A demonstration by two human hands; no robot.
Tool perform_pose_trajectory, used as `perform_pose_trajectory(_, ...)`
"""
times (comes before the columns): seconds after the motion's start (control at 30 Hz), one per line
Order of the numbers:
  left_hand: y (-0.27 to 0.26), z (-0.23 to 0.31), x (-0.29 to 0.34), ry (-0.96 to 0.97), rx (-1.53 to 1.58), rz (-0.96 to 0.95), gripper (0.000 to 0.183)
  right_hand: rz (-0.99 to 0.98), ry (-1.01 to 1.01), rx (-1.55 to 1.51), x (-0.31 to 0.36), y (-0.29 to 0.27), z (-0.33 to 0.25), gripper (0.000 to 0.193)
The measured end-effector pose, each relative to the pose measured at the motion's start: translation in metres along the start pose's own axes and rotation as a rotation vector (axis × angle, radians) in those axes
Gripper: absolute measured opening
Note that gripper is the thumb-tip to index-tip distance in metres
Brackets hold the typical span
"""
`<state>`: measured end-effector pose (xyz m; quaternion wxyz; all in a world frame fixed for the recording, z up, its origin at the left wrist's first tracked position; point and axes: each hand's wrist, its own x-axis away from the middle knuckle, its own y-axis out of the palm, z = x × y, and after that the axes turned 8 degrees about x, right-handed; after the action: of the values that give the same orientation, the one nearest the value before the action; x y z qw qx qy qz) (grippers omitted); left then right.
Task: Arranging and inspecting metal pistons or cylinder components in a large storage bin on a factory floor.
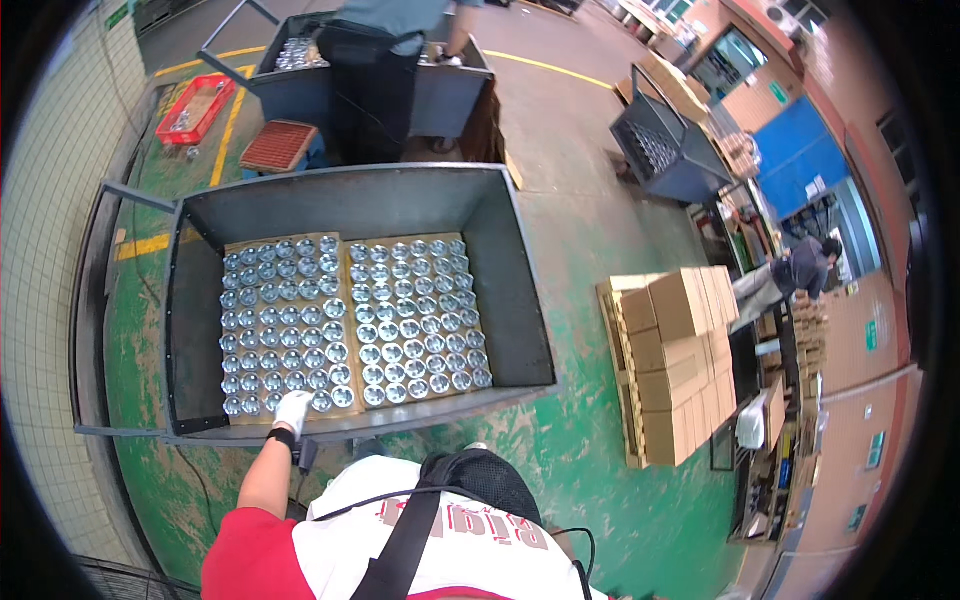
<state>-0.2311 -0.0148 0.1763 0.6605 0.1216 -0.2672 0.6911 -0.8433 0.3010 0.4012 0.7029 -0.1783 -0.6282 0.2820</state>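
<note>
My left hand point(292, 410), in a white glove with a dark band at the wrist, reaches over the near wall of a large grey metal bin point(350, 196). Its fingers are drawn together at the front row, on a shiny round metal part that the glove mostly hides. Rows of such silvery cup-like parts point(291, 335) cover a brown cardboard sheet on the left side of the bin. More rows of these parts point(412, 330) stand on a second sheet to the right. My right hand is out of the picture.
Past the bin a person point(375, 85) leans over another grey bin point(440, 105). At far left lies a red crate point(197, 110), near a red-topped stool point(278, 147). Cartons point(685, 370) are stacked on a pallet to the right. Another person point(795, 275) bends at a bench behind them.
</note>
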Motion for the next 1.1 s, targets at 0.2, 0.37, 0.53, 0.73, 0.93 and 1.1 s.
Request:
perform_pose_trajectory(0.2,0.128,0.134,0.013,0.173,-0.359,-0.266,0.043,0.153,0.053,-0.107,0.002,0.034,0.059,0.036)
perform_pose_trajectory(0.37,0.248,0.187,0.034,0.182,-0.555,-0.352,0.059,0.281,0.091,-0.123,-0.010,0.051,0.193,0.041)
perform_pose_trajectory(0.53,0.309,0.208,0.044,0.053,-0.875,-0.220,0.065,0.366,0.101,-0.143,-0.018,0.060,0.270,0.047)
perform_pose_trajectory(0.73,0.353,0.240,0.054,-0.206,-0.769,-0.142,0.079,0.208,0.666,-0.691,-0.048,-0.133,0.319,0.030)
perform_pose_trajectory(0.93,0.407,0.311,0.059,-0.233,-0.691,-0.218,0.085,0.474,0.189,-0.790,-0.157,-0.146,0.434,0.026)
perform_pose_trajectory(1.1,0.424,0.329,0.049,-0.360,-0.706,-0.228,0.077,0.206,0.015,-0.603,-0.179,-0.246,0.492,0.033)
